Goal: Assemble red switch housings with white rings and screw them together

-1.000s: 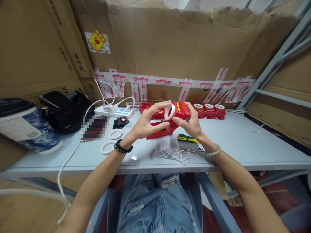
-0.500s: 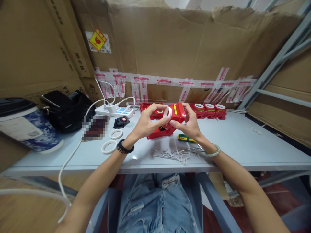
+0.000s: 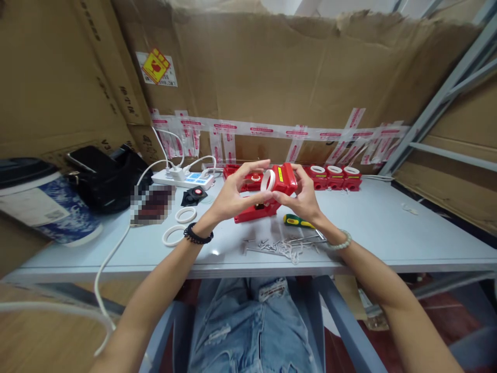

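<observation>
two hands meet above the table (image 3: 388, 228): the left hand (image 3: 233, 197) pinches a white ring (image 3: 267, 181) against the end of a red box (image 3: 286, 178), which the right hand (image 3: 303, 199) clasps from the far side. over the last second both have sunk slightly and the ring has turned edge-on, apparently seating closer.

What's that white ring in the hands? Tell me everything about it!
The white ring is a smooth, thin hoop that looks like plastic. It stands on edge against one end of a red block held above the table. The left hand pinches its rim; the right hand holds the block, thumb at the ring's lower edge.
</observation>
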